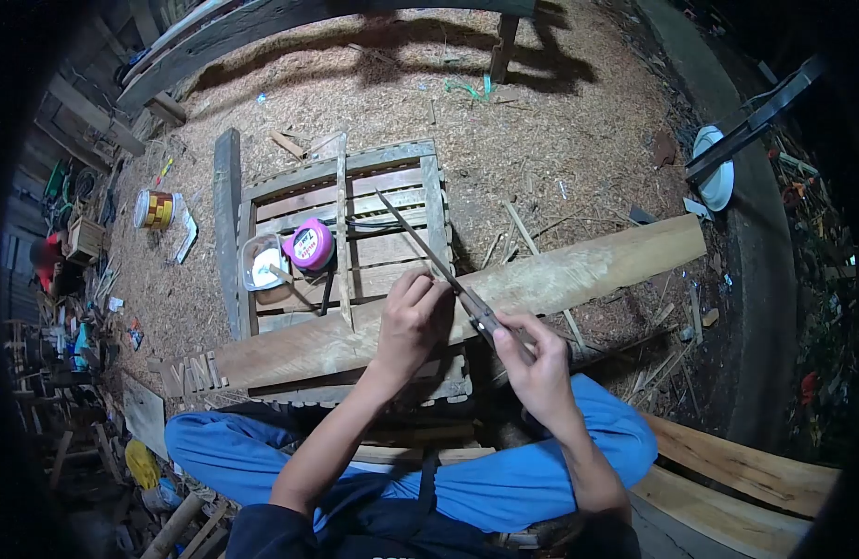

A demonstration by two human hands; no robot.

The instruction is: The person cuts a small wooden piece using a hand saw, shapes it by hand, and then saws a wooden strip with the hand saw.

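Right hand [538, 371]: closed around the handle of a long narrow dark-bladed tool [420, 241]. Left hand [413, 315]: curled beside the tool; contents cannot be determined. Below both: long pale-brown wooden plank [625, 261], lying across a slatted wooden platform [432, 191].

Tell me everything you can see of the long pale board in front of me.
The long pale board looks like wood, light brown with lighter streaky patches. It lies slanted across the slatted frame, its right end reaching well past it. A narrow strip overlaps it. The left hand and the right hand, gripping a long-bladed tool, partly hide its middle; whether they touch it is unclear. Its left end shows strip-like marks, perhaps cuts.
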